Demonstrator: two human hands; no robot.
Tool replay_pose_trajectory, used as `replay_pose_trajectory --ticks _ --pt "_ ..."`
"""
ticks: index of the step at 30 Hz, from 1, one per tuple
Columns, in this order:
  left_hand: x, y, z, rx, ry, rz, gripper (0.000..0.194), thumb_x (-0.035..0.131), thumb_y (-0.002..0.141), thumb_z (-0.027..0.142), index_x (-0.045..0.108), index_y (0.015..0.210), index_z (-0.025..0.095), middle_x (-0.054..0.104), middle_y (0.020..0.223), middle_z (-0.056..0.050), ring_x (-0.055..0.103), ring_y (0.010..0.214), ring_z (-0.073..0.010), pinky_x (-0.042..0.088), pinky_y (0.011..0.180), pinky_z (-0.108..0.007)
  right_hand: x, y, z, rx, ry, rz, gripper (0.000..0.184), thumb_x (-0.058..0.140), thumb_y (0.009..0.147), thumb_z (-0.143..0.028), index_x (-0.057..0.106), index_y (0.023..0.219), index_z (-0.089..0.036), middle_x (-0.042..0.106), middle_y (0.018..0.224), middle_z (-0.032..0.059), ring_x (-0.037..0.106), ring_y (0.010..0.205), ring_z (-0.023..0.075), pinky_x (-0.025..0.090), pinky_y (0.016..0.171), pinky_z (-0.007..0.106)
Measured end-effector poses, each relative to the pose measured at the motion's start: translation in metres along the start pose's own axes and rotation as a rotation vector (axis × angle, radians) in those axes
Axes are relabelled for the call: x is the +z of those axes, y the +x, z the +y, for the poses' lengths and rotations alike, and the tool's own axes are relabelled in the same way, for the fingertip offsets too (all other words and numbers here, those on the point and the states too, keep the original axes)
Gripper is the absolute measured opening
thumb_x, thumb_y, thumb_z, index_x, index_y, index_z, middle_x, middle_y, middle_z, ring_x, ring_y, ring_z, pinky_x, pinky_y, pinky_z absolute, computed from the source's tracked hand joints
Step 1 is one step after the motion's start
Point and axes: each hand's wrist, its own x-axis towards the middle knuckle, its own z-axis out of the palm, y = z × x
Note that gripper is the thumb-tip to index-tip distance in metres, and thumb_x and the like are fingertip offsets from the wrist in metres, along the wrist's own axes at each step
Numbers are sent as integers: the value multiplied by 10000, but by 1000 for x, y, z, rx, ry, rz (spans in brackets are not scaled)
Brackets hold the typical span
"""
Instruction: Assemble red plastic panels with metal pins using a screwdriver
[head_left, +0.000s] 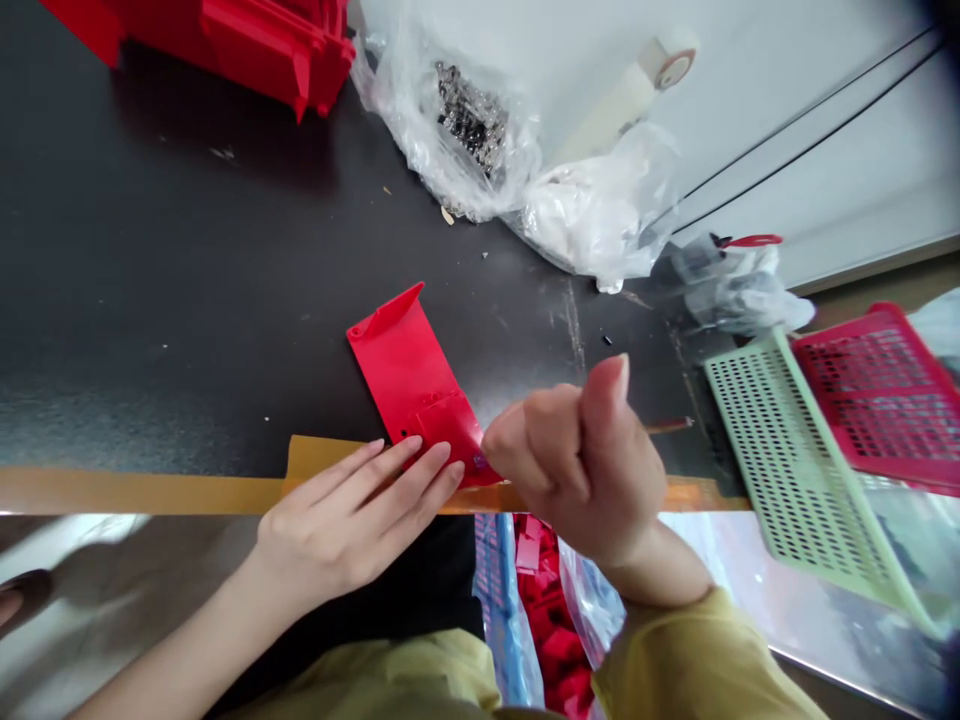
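Note:
A flat red plastic part (405, 355) with a raised flap at its far end lies on the dark tabletop, its near end at the taped table edge. My left hand (352, 515) rests with fingers stretched out, the fingertips on the near end of the part. Curled into a fist with the thumb raised, my right hand (589, 455) is at the right edge of the same part. What its fingers hold, if anything, is hidden. A small dark hole shows in the part beside the left fingertips.
Larger red plastic parts (247, 45) stand at the far left. Clear bags, one with small dark pieces (472, 115), lie along the wall. A tape roll (673, 62) is behind them. Green basket (787, 460) and red basket (885, 390) are at right. Below sit more red parts (551, 620).

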Motion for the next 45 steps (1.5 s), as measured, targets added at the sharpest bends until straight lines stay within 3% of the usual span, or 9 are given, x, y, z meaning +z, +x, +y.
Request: replay_pose_trajectory --ticks 4,11,14,19,25,28,34,40,45 --pt "2 0 0 15 20 17 346 462 969 91 617 1272 155 682 1251 -13 657 1103 -155 466 1044 -287 -3 -1 3 -40 -66 -106 622 348 1020 -448 312 470 -160 256 410 -53 251 377 46 223 432 252" --pt "6 -3 2 -8 -12 64 350 485 954 68 628 1264 140 698 1220 -23 640 1124 -178 386 1117 -311 -5 14 6 61 -17 -229 574 383 1021 -395 314 498 -170 307 456 -57 276 426 44 220 428 237" --pt "7 -3 2 -8 -2 66 335 559 920 62 655 1229 147 723 1164 -24 661 1078 -185 416 1085 -310 -1 23 8 114 -12 -213 586 446 991 -443 302 491 -175 275 453 -68 250 428 42 206 425 236" --pt "4 2 2 4 43 19 342 529 938 73 649 1243 174 715 1183 -25 675 1064 -182 486 990 -298 0 35 5 170 28 -113 625 529 919 -543 305 462 -180 254 399 -81 225 376 27 181 377 218" --pt "-1 9 1 30 70 -6 351 553 912 53 650 1227 175 710 1195 -16 689 1038 -174 520 938 -283 -23 29 -18 -44 238 -69 646 428 951 -545 223 453 -188 128 395 -70 137 340 48 99 347 237" --pt "-2 9 1 51 79 -10 336 583 900 63 647 1217 154 721 1170 -33 692 1039 -186 530 938 -292 -28 21 -18 -154 243 -83 656 385 977 -512 201 442 -180 96 395 -59 141 341 58 141 365 247" --pt "-2 8 3 23 91 22 288 613 875 40 685 1112 187 737 1130 -24 697 1027 -181 535 929 -286 -22 5 4 -56 144 -219 669 308 1001 -531 272 431 -184 258 409 -37 269 402 70 238 417 244" --pt "0 6 3 32 117 34 322 620 856 29 685 1095 234 725 1153 5 684 1035 -157 519 934 -262 -22 4 -1 -77 -46 -462 594 276 1034 -438 299 507 -165 305 490 -50 298 467 52 255 486 229" --pt "-1 6 4 7 93 21 228 617 858 55 692 988 226 710 1184 -6 670 1059 -153 512 964 -260 -21 17 -4 -56 -107 -661 515 357 1018 -377 333 541 -185 310 511 -55 269 486 56 266 486 233"
